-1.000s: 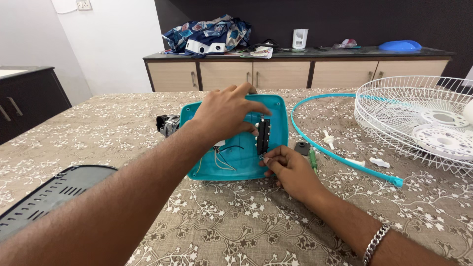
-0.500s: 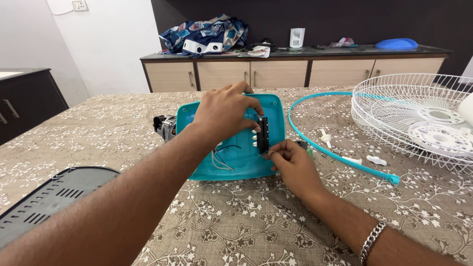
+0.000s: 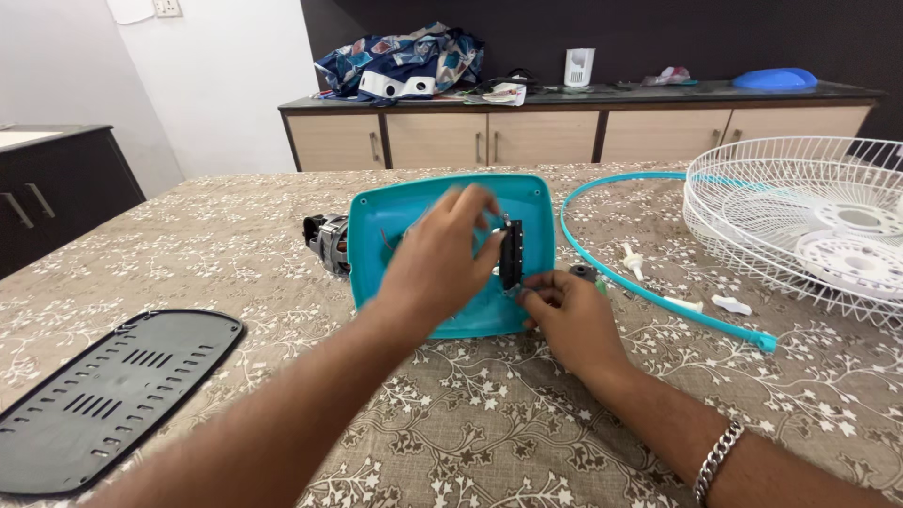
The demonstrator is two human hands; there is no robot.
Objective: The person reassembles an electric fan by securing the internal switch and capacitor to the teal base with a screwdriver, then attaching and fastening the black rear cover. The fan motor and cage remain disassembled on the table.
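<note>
Teal plastic fills the middle of what I see: one teal housing (image 3: pixel 451 212) lying open side up on the counter (image 3: pixel 235 254), under both my hands. Going left to right, well to the left of my left hand lies one dark slotted cover plate (image 3: pixel 113 395), flat on the patterned cloth. Nearer, just left of the housing and touching its edge, sits one small grey motor (image 3: pixel 326 240).

My left hand (image 3: pixel 442 259) hovers over the inside of the housing, fingers loosely spread and slightly curled, blurred. It holds nothing that I can make out, and I cannot tell whether the fingertips touch the plastic. Just to its right stands one black switch block (image 3: pixel 511 254), upright inside the housing.

My right hand (image 3: pixel 569 315) rests at the lower right edge of the housing, fingers pinched narrow against the bottom of that switch block; whatever small part sits between the fingertips is hidden. One metal chain bracelet (image 3: pixel 717 461) circles that wrist.

Right of my right hand curves one teal ring (image 3: pixel 658 299), with a few small white plastic pieces (image 3: pixel 729 305) beside it. Farther right sits one white wire fan guard (image 3: pixel 800 226), reaching past the frame's edge.
</note>
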